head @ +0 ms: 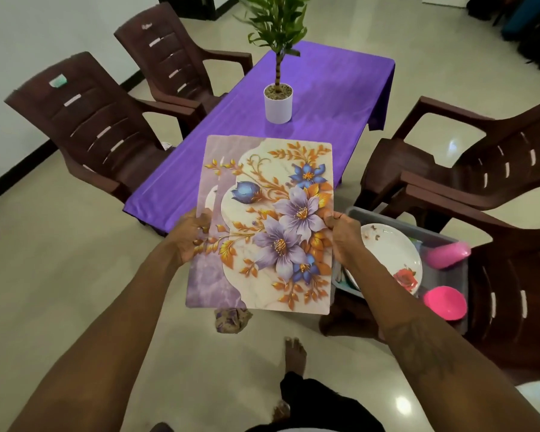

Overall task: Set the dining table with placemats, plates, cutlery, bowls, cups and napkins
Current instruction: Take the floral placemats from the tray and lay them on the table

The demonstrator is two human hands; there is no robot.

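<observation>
The left hand (189, 236) pinches the left edge of the placemats (262, 226), with the thumb on top. Its other fingers go under, where I cannot see them. The right hand (343, 240) pinches the right edge the same way. Two hands keep the mats flat so they do not flop (a second mat peeks out on the left, so I think it is a small stack).

The mats are up in the air, just before the near end of the table (325, 88), not on it yet. The table, all covered in purple, is at 12 o'clock, with a plant pot (278, 104) on it.

At 4 o'clock from the mats, a grey tub (367, 213) sits on a chair (512, 275). In it are a white plate (387, 254) with a red rose, a pink cup (448, 254) on its side and a pink bowl (445, 302), probably kept close to grab next.
</observation>
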